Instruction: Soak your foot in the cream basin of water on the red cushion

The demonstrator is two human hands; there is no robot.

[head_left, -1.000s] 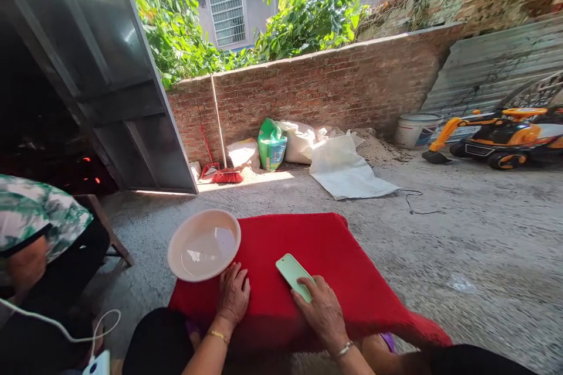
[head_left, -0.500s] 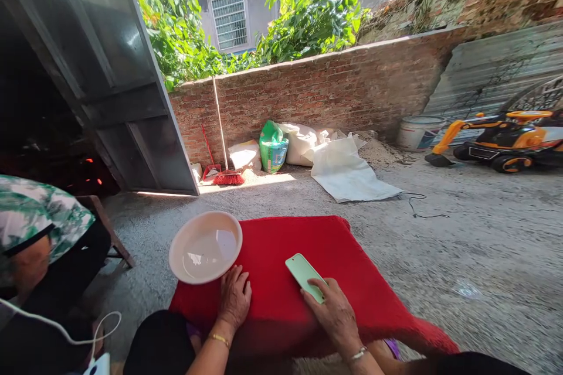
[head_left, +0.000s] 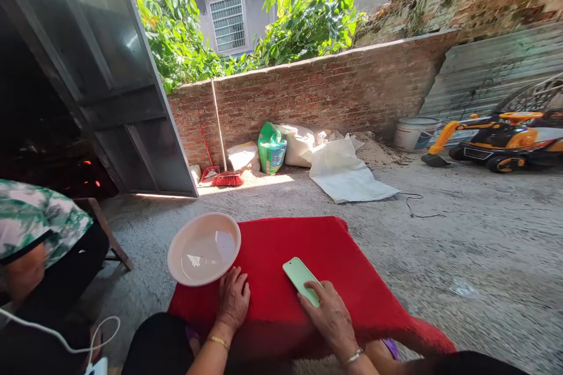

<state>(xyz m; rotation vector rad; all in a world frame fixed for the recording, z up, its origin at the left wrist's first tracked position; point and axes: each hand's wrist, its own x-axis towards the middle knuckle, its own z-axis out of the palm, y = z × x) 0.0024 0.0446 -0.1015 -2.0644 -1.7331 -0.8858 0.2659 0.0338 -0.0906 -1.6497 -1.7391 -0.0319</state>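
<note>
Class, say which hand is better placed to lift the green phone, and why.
Probably the right hand: it holds the phone, while the left hand lies away from it, beside the basin.

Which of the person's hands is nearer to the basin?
Left. The left hand lies on the red cloth, fingertips beside the basin's near rim; contact is unclear. The right hand is farther off to the right, at the phone.

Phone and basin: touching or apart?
Apart. The head view shows a wide strip of bare red cloth between the phone, held by the right hand, and the basin.
</note>
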